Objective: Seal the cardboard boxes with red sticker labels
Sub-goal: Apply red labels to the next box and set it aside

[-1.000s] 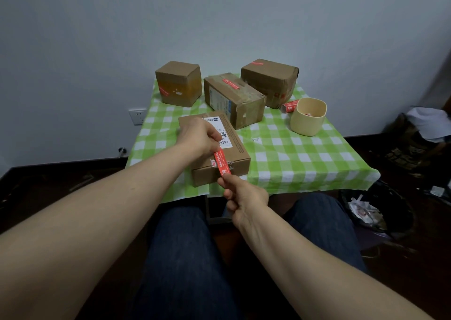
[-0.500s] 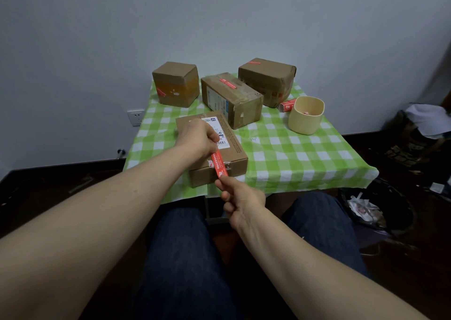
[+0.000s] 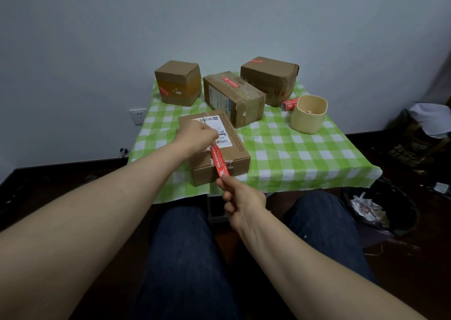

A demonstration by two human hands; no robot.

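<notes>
A flat cardboard box [image 3: 238,152] with a white shipping label lies at the near edge of the table. A red sticker label [image 3: 219,162] runs from its top over the front edge. My left hand [image 3: 197,136] rests on the box top and holds down the sticker's upper end. My right hand [image 3: 240,197], just below the box front, pinches the sticker's lower end. Behind stand three more boxes with red stickers: a cube [image 3: 178,82], a long box [image 3: 234,98] and a wider box [image 3: 269,79].
The table wears a green-and-white checked cloth [image 3: 292,153]. A cream cup [image 3: 308,114] stands at the right, with a red sticker roll [image 3: 290,104] behind it. A bin with paper scraps [image 3: 371,207] sits on the dark floor at the right. My knees are under the table edge.
Both hands stay on the sticker; the right hand has drawn its lower end slightly down over the box front. The camera view shifted a little.
</notes>
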